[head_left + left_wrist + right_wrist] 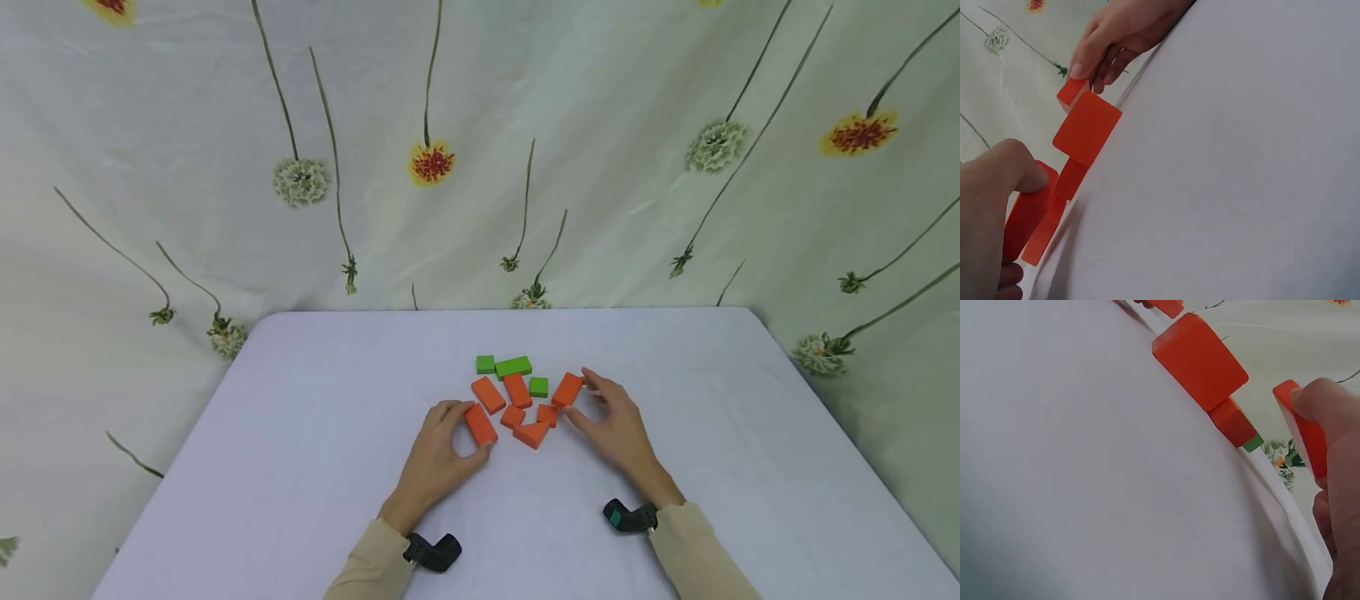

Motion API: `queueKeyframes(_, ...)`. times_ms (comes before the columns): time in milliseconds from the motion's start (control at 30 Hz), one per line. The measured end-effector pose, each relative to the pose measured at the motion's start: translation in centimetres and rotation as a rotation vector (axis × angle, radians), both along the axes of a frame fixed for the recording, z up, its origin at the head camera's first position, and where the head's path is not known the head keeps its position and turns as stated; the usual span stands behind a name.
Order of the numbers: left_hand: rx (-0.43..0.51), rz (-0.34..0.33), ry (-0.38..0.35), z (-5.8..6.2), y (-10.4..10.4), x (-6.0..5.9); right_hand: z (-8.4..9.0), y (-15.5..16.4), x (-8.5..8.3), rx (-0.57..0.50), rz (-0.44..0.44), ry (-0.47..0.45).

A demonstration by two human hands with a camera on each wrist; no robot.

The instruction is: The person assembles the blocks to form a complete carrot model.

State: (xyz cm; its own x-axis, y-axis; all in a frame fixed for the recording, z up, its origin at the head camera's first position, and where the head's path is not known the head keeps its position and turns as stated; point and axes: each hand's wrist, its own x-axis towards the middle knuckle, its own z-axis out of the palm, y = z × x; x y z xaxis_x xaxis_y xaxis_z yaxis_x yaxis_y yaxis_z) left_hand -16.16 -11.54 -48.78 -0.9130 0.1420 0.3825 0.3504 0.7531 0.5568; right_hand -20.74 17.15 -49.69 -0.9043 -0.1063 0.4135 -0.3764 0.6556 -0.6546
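My left hand (433,460) pinches an orange rectangular block (481,425) between thumb and fingertips, at the near left of a group of blocks. On the group's right side, my right hand (621,427) grips another orange rectangular block (567,389) lengthwise; in the right wrist view this block (1310,434) looks raised from the table. Between the hands lie a wedge-like orange block (531,434), two small orange blocks (513,417) and two longer orange ones (489,395). Behind them are a long green block (513,367) and two small green blocks (538,387).
A white-covered table (300,500) spreads around the blocks, with its far edge beyond them. Behind it hangs a pale flower-printed cloth (615,192). Each wrist wears a black camera band (433,552) over the table surface.
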Motion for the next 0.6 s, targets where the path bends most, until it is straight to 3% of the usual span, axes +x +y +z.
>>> queueKeyframes(267,-0.019,-0.113,-0.059,0.3,-0.4,1.1,0.0,-0.3,1.2,-0.12,0.16,0.037)
queueKeyframes(600,0.025,-0.238,-0.094,-0.3,-0.9,1.4,0.5,-0.5,2.6,-0.181,0.359,-0.057)
